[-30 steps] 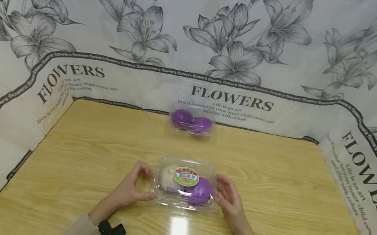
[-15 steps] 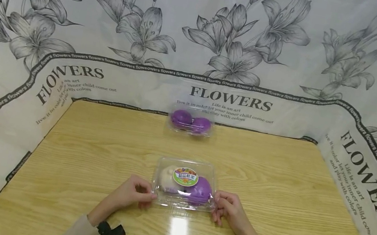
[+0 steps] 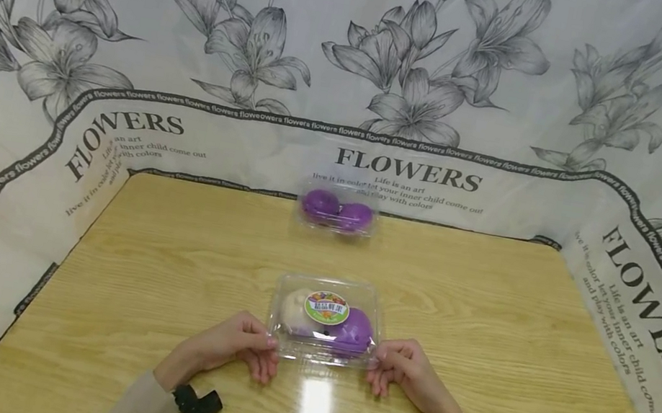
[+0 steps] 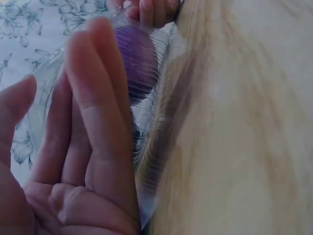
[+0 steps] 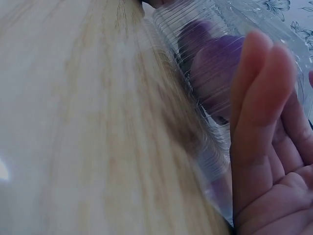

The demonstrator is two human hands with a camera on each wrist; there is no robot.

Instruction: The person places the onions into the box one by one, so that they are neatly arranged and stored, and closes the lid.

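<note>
A clear plastic clamshell box (image 3: 319, 356) rests on the wooden table in front of me. Through its lid show a purple round item (image 3: 355, 329) and a cream one (image 3: 295, 309) with a purple lower edge; an oval label with colourful fruit (image 3: 327, 307) sticks on top. At the box's front left corner, my left hand (image 3: 239, 343) pinches the edge between thumb and forefinger. My right hand (image 3: 408, 371) does likewise at the front right corner. Other fingers hang below the edge. Both wrist views show ribbed plastic wall beyond long fingers (image 4: 100, 103).
A second clear box (image 3: 334, 227) with two purple round items stands at the table's back edge, against the flower-printed cloth (image 3: 247, 156). The cloth encloses the table (image 3: 182, 233) at the back and sides. Black devices (image 3: 197, 403) sit on both wrists.
Both hands have come from the box's sides down to its front corners, their lower fingers now hanging below the front edge. The box stays almost in place.
</note>
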